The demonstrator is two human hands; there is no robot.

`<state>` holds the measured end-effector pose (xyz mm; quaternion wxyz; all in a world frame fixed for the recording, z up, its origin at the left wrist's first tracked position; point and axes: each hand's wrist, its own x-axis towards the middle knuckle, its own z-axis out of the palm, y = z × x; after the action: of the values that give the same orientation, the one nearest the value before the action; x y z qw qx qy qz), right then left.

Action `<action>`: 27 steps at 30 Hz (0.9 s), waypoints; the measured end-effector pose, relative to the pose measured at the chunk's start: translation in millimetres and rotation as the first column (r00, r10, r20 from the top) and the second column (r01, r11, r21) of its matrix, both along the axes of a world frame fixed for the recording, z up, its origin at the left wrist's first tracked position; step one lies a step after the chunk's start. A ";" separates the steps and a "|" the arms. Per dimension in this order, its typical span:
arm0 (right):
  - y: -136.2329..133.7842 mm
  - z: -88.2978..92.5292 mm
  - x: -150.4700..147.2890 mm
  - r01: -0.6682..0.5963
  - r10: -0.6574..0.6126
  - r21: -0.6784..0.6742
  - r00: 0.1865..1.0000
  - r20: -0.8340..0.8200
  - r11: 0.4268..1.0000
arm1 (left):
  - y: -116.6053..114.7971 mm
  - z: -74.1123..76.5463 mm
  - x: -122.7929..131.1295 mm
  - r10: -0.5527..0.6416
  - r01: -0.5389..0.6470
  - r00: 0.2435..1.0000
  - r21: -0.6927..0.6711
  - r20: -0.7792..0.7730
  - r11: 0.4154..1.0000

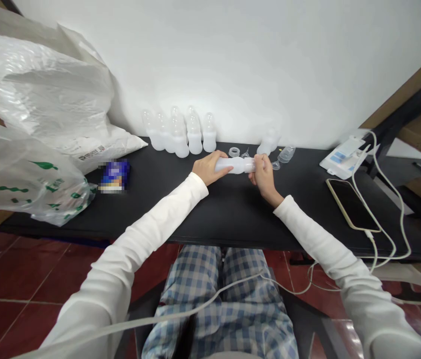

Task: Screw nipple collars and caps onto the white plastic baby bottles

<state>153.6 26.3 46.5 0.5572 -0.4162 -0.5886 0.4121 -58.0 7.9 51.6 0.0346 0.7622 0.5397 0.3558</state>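
Note:
My left hand [209,168] grips the body of a frosted white plastic baby bottle [234,165], which lies sideways above the black tabletop [228,219]. My right hand [263,176] holds the bottle's neck end, with the fingers wrapped around it. Just beyond the hands are a clear ring [234,152], a small clear piece [246,154], another small clear piece [276,165] and a clear bottle part [287,154]. Several upright frosted bottles [180,133] stand against the wall, and another bottle [268,143] stands near my right hand.
Large plastic bags [27,99] are heaped at the left, beside a blue packet [114,175]. At the right lie a phone [351,205] with a white cable [393,219] and a white box [343,158]. A white wall [251,60] backs the table.

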 end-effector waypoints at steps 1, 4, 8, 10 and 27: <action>-0.4 -1.4 0.7 0.035 -0.035 0.039 0.999 0.015 0.999 | 3.0 -1.3 -2.3 -0.048 0.048 0.997 -0.012 -0.061 0.999; -2.8 -2.9 2.6 -0.004 -0.007 0.172 0.998 0.068 0.985 | 13.9 -8.5 -5.8 -0.133 0.138 0.976 0.016 -0.169 0.990; -6.3 -0.7 3.4 -0.127 0.071 0.345 0.983 0.171 0.930 | 27.5 -23.0 -8.2 0.001 0.003 0.999 0.083 -0.050 0.997; -5.6 -0.6 4.2 -0.098 -0.017 0.407 0.963 0.269 0.908 | 33.9 -30.3 -12.1 0.102 -0.105 0.992 0.039 0.077 0.994; 27.2 -31.8 9.9 -0.028 -0.373 0.421 0.413 0.830 0.906 | 82.7 -50.7 6.7 0.255 -0.240 0.856 -0.092 0.450 0.967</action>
<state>163.4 53.5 14.8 0.2659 -0.5168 -0.8120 -0.0534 -51.4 90.6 0.9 0.1273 0.5803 0.6152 0.5182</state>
